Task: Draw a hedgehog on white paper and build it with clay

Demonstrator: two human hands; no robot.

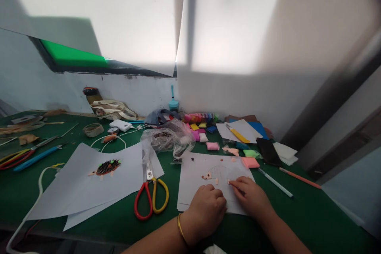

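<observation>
Left hand (206, 209) curled on hedgehog sheet (189, 182); right hand (249, 195) at small pale piece (228, 181), grip unclear. Heavy pressing could squash piece.

Left hand (210, 209) in a loose fist, right hand (250, 195) palm down.

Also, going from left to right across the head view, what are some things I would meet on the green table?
Blue tool, hedgehog picture, red-and-yellow-handled scissors, left hand, right hand, orange pencil.

dark-capped bottle (93, 96) beside pale cloth (114, 108) | tape roll (95, 131) | black phone (268, 152)
</observation>
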